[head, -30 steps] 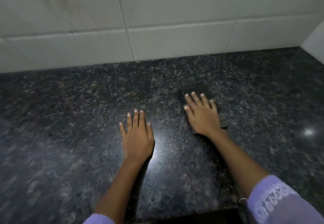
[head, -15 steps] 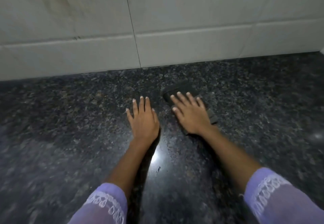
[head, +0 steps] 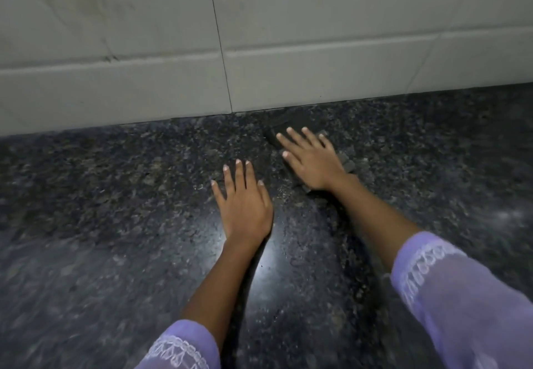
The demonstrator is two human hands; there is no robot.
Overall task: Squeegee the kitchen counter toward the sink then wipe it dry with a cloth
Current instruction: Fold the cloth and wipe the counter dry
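Left hand [head: 245, 204] flat on dark granite surface [head: 101, 224], fingers spread, gripping nothing; same bracing pose as a second ago. Right hand [head: 313, 161] pressed palm-down on dark cloth [head: 288, 122], fingers extended, pinning rather than clenching. Cloth pushed farther back since earlier frame, now touching base of tiled wall [head: 144, 51]. Reads as drying stage, back edge reached. No sink or squeegee visible.

Counter [head: 115, 224]: black granite, speckled with grey and brownish flecks, glossy, with a white glare patch between the forearms. Wall tiles [head: 115, 37]: off-white, faint grey veining, one dark vertical joint. Cloth [head: 288, 123]: dark grey, nearly matching the counter. Sleeves [head: 461, 296]: pale lilac, semi-sheer, cuffs trimmed with white embroidered lace.
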